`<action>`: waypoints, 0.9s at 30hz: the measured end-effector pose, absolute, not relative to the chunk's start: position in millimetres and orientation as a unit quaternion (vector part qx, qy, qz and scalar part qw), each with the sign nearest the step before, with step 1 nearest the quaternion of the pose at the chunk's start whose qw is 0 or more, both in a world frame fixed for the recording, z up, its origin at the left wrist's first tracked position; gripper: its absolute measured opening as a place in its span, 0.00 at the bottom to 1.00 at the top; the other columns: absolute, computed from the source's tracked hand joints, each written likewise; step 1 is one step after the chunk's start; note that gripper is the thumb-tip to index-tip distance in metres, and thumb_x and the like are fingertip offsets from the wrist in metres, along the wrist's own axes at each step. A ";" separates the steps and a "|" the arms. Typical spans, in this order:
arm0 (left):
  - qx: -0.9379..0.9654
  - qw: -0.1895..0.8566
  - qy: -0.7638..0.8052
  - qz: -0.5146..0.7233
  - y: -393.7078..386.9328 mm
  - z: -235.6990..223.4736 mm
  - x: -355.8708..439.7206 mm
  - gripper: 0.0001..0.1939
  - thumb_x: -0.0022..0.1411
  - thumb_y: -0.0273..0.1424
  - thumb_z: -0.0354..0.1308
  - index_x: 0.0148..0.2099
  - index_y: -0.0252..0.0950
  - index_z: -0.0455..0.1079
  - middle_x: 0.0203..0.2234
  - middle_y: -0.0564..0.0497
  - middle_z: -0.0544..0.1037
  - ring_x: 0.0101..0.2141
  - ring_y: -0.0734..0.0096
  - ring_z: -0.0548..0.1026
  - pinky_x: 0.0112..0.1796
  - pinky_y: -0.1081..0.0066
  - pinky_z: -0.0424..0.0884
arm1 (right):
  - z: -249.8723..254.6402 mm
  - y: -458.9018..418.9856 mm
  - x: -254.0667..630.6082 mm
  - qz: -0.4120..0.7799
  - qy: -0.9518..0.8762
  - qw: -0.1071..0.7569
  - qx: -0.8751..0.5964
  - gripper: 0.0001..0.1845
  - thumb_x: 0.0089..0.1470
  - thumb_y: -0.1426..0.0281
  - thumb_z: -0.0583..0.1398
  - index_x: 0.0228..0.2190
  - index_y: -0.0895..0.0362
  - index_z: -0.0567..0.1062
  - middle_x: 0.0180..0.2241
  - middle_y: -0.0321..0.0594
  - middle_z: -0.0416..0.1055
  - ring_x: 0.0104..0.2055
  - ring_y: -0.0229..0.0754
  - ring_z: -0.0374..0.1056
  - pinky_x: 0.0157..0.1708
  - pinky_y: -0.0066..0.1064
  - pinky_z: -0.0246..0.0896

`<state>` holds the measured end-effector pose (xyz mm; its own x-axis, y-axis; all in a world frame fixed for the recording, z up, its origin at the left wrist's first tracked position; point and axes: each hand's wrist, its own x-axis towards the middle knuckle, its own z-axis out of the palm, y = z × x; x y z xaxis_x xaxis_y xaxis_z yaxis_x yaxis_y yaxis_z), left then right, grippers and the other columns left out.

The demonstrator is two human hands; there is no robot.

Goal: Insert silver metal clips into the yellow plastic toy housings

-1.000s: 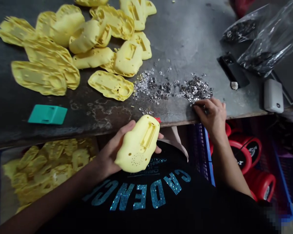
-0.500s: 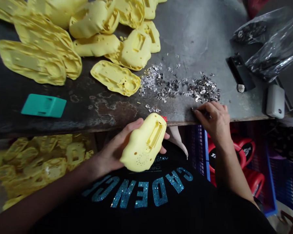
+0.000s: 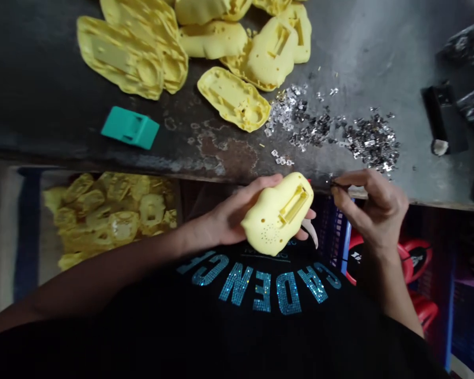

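Observation:
My left hand (image 3: 237, 216) is shut around a hollow yellow plastic shell (image 3: 278, 213), its rectangular slot and small holes facing up. My right hand (image 3: 375, 210) is at the metal table's edge, fingertips pinched on a thin dark item (image 3: 335, 185), too small to identify. Nearest that hand lies a scatter of small silvery metal pieces (image 3: 373, 142), with more pieces (image 3: 292, 113) to the left. Several yellow plastic shells (image 3: 233, 98) lie on the table (image 3: 229, 152) beyond them. None touches my hands.
A teal plastic block (image 3: 130, 127) lies on the table. Below its edge at left sits a heap of yellow parts (image 3: 114, 216). Red objects (image 3: 414, 258) stand in a blue crate at lower right. A black holder (image 3: 442, 118) and plastic bags (image 3: 472, 47) are at right.
The view has swung, shifting the table contents up and right. My right hand has moved slightly off the table's edge, its fingers more visible. My left hand still holds the shell.

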<state>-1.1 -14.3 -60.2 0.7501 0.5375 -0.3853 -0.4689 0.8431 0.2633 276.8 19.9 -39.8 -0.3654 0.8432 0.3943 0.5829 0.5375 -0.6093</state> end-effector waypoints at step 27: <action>0.171 0.902 0.263 0.296 -30.1 -41.6 4.0 0.29 0.77 0.57 0.59 0.53 0.35 0.83 0.37 0.45 0.89 0.38 0.54 0.88 0.47 0.61 0.82 | -14.4 -3.3 257.1 0.076 -0.912 0.263 -0.306 0.21 0.69 0.75 0.70 0.58 0.43 0.81 0.49 0.39 0.89 0.43 0.50 0.83 0.43 0.47 0.77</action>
<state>4.0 -30.1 -41.6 0.6864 0.6246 -0.3723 -0.4445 0.7656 0.4650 257.1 -3.3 -14.4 -0.6744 0.5982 0.4329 0.5187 0.8010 -0.2989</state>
